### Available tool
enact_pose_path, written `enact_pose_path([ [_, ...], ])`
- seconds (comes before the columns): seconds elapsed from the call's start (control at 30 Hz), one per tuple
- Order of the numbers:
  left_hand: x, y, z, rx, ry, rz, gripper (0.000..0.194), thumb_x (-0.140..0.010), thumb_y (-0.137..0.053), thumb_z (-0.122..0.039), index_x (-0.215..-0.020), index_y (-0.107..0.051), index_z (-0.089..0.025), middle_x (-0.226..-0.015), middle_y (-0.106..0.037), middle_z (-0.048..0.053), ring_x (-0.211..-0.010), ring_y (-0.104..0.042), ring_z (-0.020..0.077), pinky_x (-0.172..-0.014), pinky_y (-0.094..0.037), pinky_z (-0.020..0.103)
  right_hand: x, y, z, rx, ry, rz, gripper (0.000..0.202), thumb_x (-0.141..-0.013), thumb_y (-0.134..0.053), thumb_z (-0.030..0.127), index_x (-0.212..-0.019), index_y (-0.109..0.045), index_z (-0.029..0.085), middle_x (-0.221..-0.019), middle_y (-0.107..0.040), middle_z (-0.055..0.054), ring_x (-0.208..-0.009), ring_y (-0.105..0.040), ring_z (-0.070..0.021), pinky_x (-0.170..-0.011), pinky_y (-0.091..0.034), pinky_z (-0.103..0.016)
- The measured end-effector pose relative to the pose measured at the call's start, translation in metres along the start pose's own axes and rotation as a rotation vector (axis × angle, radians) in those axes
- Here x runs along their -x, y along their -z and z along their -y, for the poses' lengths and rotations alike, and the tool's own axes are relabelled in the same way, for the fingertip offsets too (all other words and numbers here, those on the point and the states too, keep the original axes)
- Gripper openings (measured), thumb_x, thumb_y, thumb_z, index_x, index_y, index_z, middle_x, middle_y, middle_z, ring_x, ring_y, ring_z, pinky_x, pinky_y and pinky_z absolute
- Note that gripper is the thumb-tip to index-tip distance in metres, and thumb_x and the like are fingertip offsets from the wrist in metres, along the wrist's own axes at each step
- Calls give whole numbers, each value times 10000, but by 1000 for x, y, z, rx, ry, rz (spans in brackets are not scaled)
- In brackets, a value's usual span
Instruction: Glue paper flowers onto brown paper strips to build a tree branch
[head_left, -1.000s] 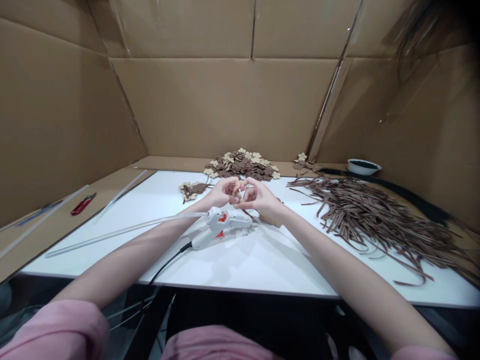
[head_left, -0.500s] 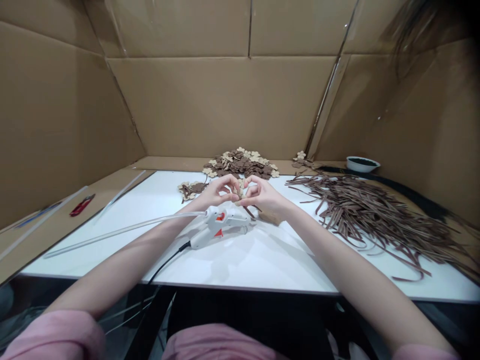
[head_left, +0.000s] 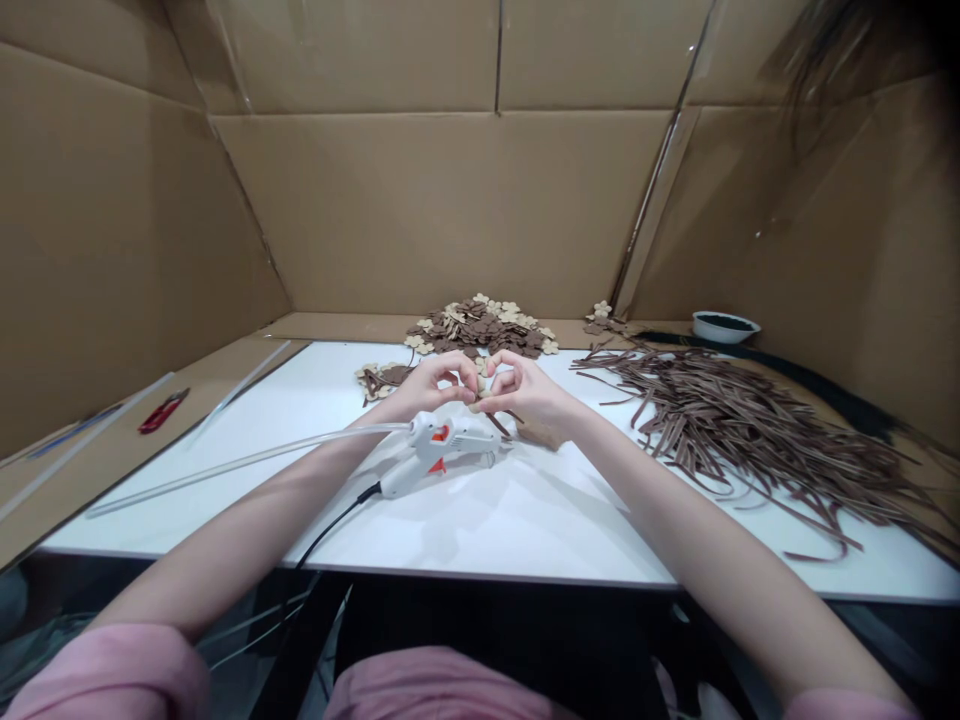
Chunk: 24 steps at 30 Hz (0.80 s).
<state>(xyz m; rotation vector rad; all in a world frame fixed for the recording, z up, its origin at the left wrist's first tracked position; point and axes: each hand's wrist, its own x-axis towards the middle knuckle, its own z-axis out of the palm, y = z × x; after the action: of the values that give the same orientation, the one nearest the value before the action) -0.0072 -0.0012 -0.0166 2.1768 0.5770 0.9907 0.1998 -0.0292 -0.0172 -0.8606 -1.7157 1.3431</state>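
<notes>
My left hand and my right hand meet over the middle of the white table, thumbs and forefingers pinched together on a small beige flower cutout. Fingers hide much of the cutout. A thin brown strip runs out below my right hand, seemingly joined to the cutout, though the join is hidden. Just in front of my hands lies a white glue gun with orange parts, a long clear glue stick sticking out of its back. Its nozzle points right, near a brown piece by my right wrist.
Beige and brown flower cutouts form a heap at the back, with a smaller group left of my hands. Many brown strips spread over the right side. A red cutter lies left; a white bowl stands back right. Cardboard walls enclose the table.
My fingertips have shifted very slightly around the flower cutout. Everything else stays in place.
</notes>
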Motion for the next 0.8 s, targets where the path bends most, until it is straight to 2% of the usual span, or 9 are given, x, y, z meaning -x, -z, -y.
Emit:
enact_pose_path([
  [0.27,2,2,1,55,-20,-18,212,-764,-722,-330,-706,-644,-142,-901,-617,73,-884,-593,185,-801,-456,298,-1,2,-3,-36,11,12,537,-537,-869,304,-875,-460,222,-556,-613,78,-539,-580,-126,-559,-410,-226],
  [0.4,3,3,-1,56,17,-36,225,-758,-728,-338,-694,-640,-141,-932,-623,85,-889,-596,191,-805,-460,308,-2,4,-3,-46,7,10,513,-550,-860,272,-869,-461,221,-550,-619,80,-531,-573,-117,-548,-396,-212],
  [0.63,5,6,-4,34,15,-43,200,-764,-728,-324,-706,-655,-147,-953,-610,78,-909,-588,185,-844,-446,310,-2,6,-4,11,-12,-43,523,-534,-861,297,-860,-458,224,-529,-593,87,-476,-522,-105,-510,-362,-211],
  [0.8,4,7,-7,6,-15,-58,182,-763,-736,-311,-712,-666,-151,-927,-610,75,-916,-588,190,-853,-443,312,-2,5,-2,47,-20,-64,530,-533,-858,321,-859,-451,226,-533,-601,77,-486,-540,-120,-511,-367,-222],
])
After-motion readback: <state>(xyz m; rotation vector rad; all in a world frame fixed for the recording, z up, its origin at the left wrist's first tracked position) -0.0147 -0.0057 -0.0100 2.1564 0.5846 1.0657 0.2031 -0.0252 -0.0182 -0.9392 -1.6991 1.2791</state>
